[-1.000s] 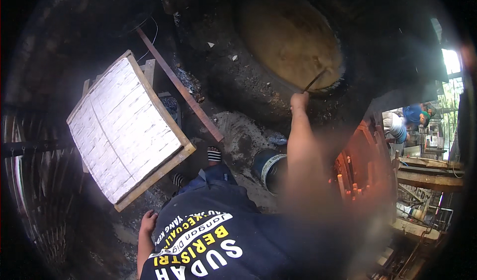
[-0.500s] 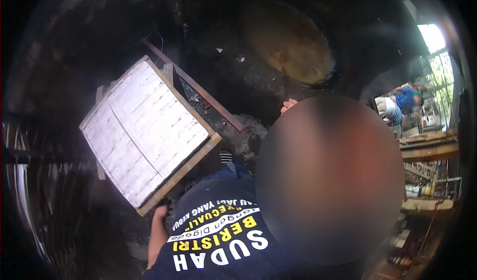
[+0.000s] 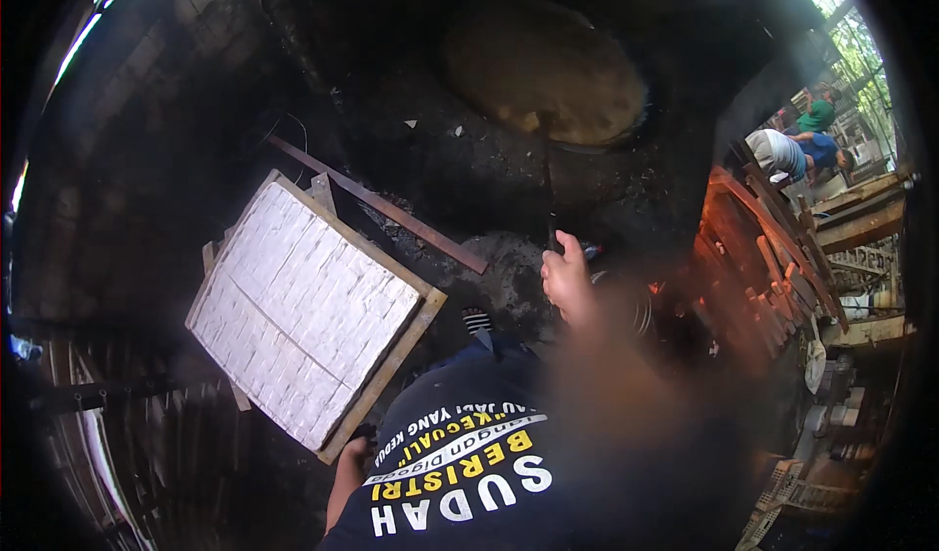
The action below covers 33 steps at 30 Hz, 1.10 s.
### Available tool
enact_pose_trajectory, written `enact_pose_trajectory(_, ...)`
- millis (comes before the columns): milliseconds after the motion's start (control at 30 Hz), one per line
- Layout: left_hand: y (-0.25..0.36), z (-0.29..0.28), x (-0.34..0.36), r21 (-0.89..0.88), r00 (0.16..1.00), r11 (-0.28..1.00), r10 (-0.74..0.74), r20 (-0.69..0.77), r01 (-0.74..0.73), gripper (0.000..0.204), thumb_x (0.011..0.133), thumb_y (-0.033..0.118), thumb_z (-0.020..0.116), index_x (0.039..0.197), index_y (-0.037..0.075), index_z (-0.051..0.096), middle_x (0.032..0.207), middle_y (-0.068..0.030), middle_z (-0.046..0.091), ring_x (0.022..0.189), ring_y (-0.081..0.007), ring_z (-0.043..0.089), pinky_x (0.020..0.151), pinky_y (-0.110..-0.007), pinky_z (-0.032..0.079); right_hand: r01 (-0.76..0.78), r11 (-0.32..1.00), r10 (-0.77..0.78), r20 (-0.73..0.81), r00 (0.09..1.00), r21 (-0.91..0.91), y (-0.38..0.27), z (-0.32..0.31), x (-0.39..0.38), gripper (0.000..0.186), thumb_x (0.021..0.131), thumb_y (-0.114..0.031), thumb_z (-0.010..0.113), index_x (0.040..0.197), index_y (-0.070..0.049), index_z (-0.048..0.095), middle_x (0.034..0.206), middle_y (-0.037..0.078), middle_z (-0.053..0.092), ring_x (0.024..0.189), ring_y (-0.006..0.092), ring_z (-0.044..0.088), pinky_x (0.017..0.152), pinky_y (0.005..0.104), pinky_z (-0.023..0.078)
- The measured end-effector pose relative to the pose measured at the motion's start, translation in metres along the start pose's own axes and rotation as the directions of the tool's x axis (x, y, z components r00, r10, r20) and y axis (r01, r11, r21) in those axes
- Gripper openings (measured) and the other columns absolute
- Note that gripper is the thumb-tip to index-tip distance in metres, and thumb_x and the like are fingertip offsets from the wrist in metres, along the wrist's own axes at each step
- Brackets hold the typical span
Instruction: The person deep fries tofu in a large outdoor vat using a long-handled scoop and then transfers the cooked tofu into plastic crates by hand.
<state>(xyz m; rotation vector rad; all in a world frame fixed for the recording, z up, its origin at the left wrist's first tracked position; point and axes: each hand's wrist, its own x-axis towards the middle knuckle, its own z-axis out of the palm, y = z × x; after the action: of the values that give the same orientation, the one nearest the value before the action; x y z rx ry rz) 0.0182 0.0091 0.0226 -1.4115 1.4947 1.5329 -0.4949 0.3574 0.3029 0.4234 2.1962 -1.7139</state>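
My right hand (image 3: 567, 275) grips a long dark handle (image 3: 550, 184), which runs away from me into a large round pan of murky brownish liquid (image 3: 528, 72) set in a blackened surround. Its forefinger is raised along the handle. My left hand (image 3: 356, 450) hangs low beside my dark printed shirt, by the lower corner of a wooden-framed tray (image 3: 383, 353) bearing a white slab scored in a brick-like pattern (image 3: 293, 302). Its fingers are in shadow.
A long narrow plank (image 3: 391, 209) lies between tray and pan. Orange-lit timber (image 3: 743, 248) and stacked boards (image 3: 861, 219) are at right. Beyond them are co-workers, one in blue (image 3: 822, 150), another in green (image 3: 818, 113). Dark slatted wall (image 3: 117, 434) at lower left.
My right hand has come back toward my body with the handle, away from the pan. The view has shifted, so the tray sits lower and further right, and more co-workers show.
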Motion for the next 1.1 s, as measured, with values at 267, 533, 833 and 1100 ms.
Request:
enact_pose_trajectory(267,0.072,0.057,-0.024,-0.013,0.997,1.000,0.024,-0.078,-0.025,0.055,0.098,0.027,0.068,0.141,-0.003,0.055,0.135,-0.0197,0.064,0.115,-0.0271,0.064,0.092,-0.039,0.053,0.021,0.941,0.000,-0.064,0.998,0.339,-0.027,-0.038,0.129,0.060,0.099,-0.011,0.050,0.157,-0.008,0.035,0.065,-0.002,0.045,0.043,0.0073,0.036,0.035,0.0264,0.029)
enact_pose_trajectory(533,0.074,0.092,-0.073,-0.192,0.982,0.978,0.040,-0.184,-0.076,0.054,0.098,0.024,0.068,0.143,-0.002,0.054,0.129,-0.0171,0.067,0.114,-0.0261,0.065,0.096,-0.036,0.052,0.248,0.886,-0.381,-0.310,0.871,-0.392,-0.046,-0.106,0.379,0.042,0.098,-0.014,0.053,0.137,0.001,0.053,0.120,0.020,0.058,0.108,0.0358,0.055,0.088,0.0451,0.044)
enact_pose_trajectory(833,0.002,0.110,-0.132,-0.253,0.958,0.965,-0.132,-0.255,0.066,0.052,0.098,0.021,0.068,0.144,-0.001,0.054,0.129,-0.0130,0.068,0.112,-0.0187,0.064,0.095,-0.031,0.052,-0.112,0.855,-0.096,-0.367,0.925,-0.506,-0.001,-0.065,0.405,0.047,0.096,-0.022,0.052,0.135,0.004,0.053,0.128,0.030,0.064,0.120,0.0481,0.061,0.100,0.0514,0.048)
enact_pose_trajectory(1100,-0.083,0.073,-0.026,-0.257,0.996,0.963,0.081,-0.023,-0.084,0.050,0.098,0.016,0.068,0.141,-0.004,0.054,0.129,-0.0121,0.067,0.111,-0.0185,0.064,0.095,-0.032,0.052,0.001,0.792,-0.259,-0.335,0.906,-0.610,0.061,-0.029,0.322,0.051,0.094,-0.020,0.053,0.138,0.005,0.050,0.124,0.030,0.065,0.104,0.0426,0.069,0.078,0.0479,0.058)
